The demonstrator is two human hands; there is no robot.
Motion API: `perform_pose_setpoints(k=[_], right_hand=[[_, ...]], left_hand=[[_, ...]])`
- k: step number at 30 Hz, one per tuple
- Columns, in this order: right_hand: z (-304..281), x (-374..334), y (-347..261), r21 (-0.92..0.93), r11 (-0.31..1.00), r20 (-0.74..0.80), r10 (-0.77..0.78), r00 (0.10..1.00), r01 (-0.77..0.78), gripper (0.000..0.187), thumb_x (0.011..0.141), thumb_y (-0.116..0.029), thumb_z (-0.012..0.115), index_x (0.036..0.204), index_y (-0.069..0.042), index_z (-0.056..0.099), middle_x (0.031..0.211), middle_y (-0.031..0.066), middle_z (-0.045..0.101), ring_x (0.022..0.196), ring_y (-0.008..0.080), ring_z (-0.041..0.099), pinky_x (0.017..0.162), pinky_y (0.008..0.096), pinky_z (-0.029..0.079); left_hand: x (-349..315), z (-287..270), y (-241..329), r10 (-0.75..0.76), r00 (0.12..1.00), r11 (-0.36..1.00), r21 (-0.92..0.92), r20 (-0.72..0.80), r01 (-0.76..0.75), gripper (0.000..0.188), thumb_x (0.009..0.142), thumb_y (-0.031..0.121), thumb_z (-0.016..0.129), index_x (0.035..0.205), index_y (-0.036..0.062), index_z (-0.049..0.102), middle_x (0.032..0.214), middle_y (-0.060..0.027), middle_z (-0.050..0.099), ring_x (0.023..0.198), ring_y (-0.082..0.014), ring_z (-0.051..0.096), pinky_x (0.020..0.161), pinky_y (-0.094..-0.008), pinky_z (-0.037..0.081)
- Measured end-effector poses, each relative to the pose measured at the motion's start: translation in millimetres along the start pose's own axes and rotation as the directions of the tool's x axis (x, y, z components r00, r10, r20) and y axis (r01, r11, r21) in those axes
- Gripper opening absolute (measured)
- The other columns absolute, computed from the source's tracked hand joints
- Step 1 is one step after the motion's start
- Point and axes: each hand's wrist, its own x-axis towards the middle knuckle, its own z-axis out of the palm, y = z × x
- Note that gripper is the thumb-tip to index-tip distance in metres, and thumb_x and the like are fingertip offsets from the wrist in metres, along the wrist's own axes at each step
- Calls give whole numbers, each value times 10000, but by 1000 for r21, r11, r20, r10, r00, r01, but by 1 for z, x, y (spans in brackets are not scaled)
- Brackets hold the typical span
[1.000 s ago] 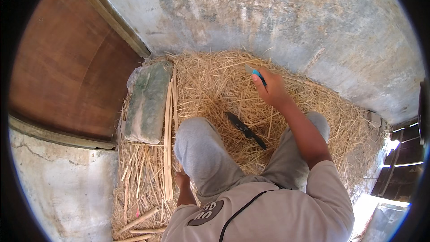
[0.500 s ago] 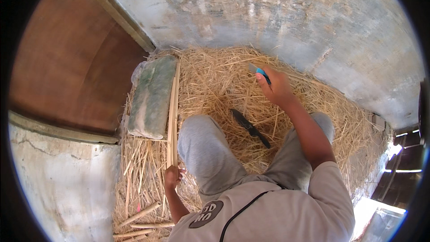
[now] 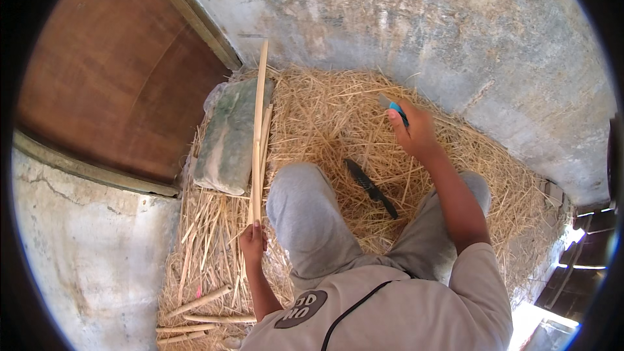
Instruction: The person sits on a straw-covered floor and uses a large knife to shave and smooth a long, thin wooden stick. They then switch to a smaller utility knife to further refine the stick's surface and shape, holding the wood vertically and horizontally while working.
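Gripped near its lower end, a long pale split strip (image 3: 260, 104), like bamboo, rises from my left hand (image 3: 253, 240), which is closed on it beside my left knee. Another pale strip (image 3: 266, 136) lies just right of it along a greenish wrapped block (image 3: 227, 133). My right hand (image 3: 416, 130) is raised over the straw, closed around a blue-handled utility knife (image 3: 398, 112) with its short blade pointing up and left. On the straw between my knees rests a black knife (image 3: 370, 188), untouched.
Straw or shavings (image 3: 325, 104) cover the floor. Several pale sticks (image 3: 201, 305) lie at the lower left, with loose strips (image 3: 208, 234) above them. A brown door panel (image 3: 123, 71) stands at the left, and a stained wall (image 3: 422, 32) curves along the far side.
My left hand has lifted the strip, and its far end now reaches up across the block and in front of the wall. My right hand keeps hold of the utility knife, almost unmoved.
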Motion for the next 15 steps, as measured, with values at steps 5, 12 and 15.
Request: perform_pose_setpoints(k=[5, 12, 15], right_hand=[[-1, -3, 3, -59, 998, 24, 11, 1000, -10, 321, 1030, -373, 549, 937, -70, 600, 674, 114, 578, 560, 290, 577, 541, 410, 453], [-1, -5, 6, 219, 972, -39, 98, 994, -87, 376, 1039, -400, 547, 870, -63, 553, 645, 70, 509, 559, 205, 503, 542, 367, 396], [6, -4, 11, 414, 906, -94, 137, 986, -86, 376, 1018, -383, 609, 841, -61, 529, 639, 19, 465, 561, 138, 421, 533, 332, 356]], left_hand=[[-10, 14, 42, 114, 992, 993, 4, -49, -114, 395, 1066, 331, 550, 894, -6, 664, 585, -6, 536, 441, -61, 444, 412, -235, 340], [-40, 14, 101, 256, 964, 958, 152, -77, -242, 410, 1067, 320, 545, 887, -29, 664, 569, -11, 536, 435, -55, 444, 399, -228, 329], [-48, 11, 106, 286, 955, 944, 191, -76, -268, 392, 1069, 305, 544, 879, -18, 661, 569, -7, 532, 443, -52, 443, 407, -229, 333]])
